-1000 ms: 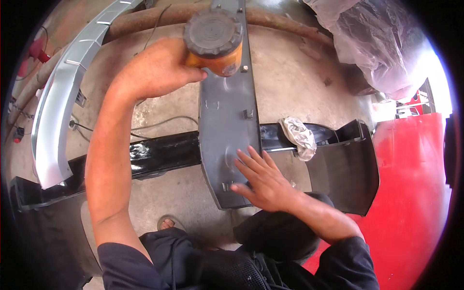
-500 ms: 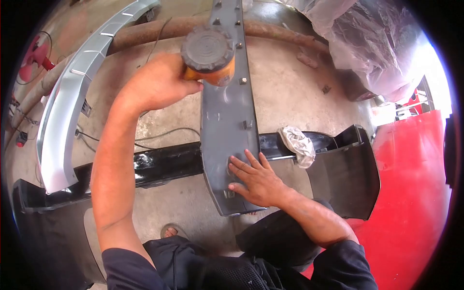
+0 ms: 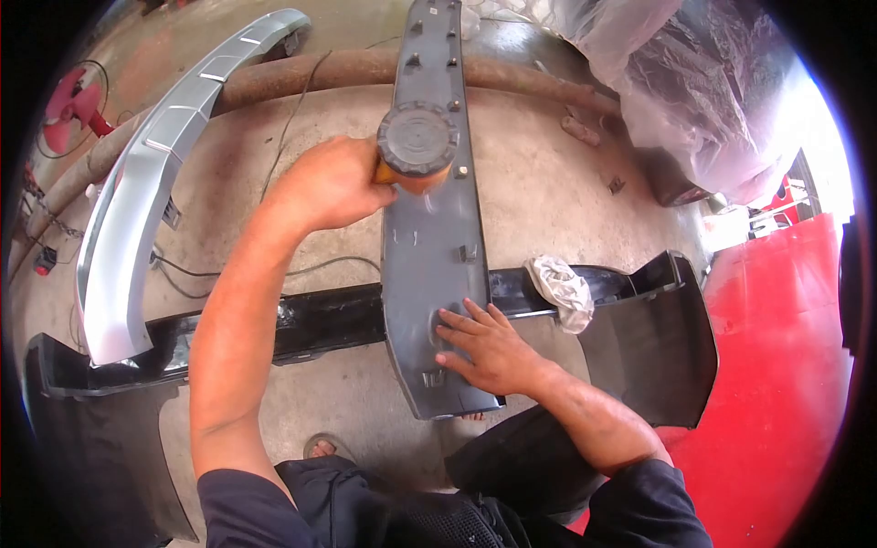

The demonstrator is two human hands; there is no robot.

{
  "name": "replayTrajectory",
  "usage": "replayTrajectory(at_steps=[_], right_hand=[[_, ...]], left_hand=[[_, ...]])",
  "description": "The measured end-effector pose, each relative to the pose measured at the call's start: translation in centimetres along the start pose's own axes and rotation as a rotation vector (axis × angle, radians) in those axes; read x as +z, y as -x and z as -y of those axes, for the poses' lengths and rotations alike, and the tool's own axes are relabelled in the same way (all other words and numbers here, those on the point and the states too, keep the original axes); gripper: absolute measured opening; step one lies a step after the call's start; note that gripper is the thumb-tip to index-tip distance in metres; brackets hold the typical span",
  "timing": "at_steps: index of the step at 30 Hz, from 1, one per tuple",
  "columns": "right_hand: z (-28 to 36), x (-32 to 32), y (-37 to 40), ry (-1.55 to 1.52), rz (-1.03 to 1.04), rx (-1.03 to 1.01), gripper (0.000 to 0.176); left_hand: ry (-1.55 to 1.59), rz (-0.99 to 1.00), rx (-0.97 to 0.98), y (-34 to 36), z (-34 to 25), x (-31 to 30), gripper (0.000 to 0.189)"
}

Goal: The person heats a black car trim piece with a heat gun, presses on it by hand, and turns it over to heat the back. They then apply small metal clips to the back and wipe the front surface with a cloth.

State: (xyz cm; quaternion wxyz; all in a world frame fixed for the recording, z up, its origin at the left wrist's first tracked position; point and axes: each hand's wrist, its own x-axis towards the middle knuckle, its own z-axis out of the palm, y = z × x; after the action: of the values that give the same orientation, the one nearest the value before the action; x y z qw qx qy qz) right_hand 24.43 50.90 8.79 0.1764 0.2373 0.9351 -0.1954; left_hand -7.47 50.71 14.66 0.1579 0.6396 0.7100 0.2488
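One tool pass seems in hand: left hand (image 3: pixel 340 183) grips the orange tool (image 3: pixel 417 142); right hand (image 3: pixel 498 354), fingers spread, should steady the grey trim panel (image 3: pixel 429 283).

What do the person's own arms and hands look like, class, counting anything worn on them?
Short, dark, nearly black sleeves cover the upper arms. The forearms are bare, with nothing worn at either wrist. The left hand and right hand are ungloved.
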Motion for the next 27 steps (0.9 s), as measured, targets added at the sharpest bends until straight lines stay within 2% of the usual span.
replayTrajectory(at_steps=[2,4,8,11,13,16,20,22,25,27], right_hand=[[-0.1,0.0,-0.1,-0.009,0.002,-0.005,0.061],[-0.3,-0.1,-0.2,-0.017,-0.005,-0.005,0.060],[-0.7,-0.3,-0.3,-0.023,-0.007,-0.012,0.060],[-1.0,-0.3,-0.3,-0.029,-0.012,-0.002,0.060],[-1.2,-0.4,-0.4,-0.053,-0.023,-0.008,0.060],[-1.5,-0.5,-0.4,-0.061,-0.025,-0.007,0.060],[-1.6,-0.7,-0.3,-0.071,-0.015,0.011,0.060],[-1.7,-0.7,-0.4,-0.084,-0.023,0.002,0.061],[-1.7,-1.0,-0.4,-0.080,-0.019,0.006,0.060],[-1.7,-1.1,-0.4,-0.080,-0.018,0.011,0.060]], left_hand=[[-0.001,-0.069,0.026,0.0,0.3,0.0,0.038],[0.063,0.027,0.054,-0.1,0.4,-0.8,0.038],[0.113,0.077,0.068,0.1,0.9,-0.6,0.038],[-0.003,0.020,-0.028,-0.2,0.9,-0.5,0.039],[0.097,0.069,0.058,-0.1,1.6,-0.9,0.040],[0.065,0.150,0.026,0.0,1.2,-1.2,0.041],[0.014,0.175,0.052,0.1,1.2,-1.3,0.040],[0.138,0.154,0.142,0.4,1.2,-1.2,0.034],[0.000,0.144,0.046,0.1,0.3,-1.2,0.033],[0.013,0.162,0.047,0.2,0.5,-1.2,0.035]])
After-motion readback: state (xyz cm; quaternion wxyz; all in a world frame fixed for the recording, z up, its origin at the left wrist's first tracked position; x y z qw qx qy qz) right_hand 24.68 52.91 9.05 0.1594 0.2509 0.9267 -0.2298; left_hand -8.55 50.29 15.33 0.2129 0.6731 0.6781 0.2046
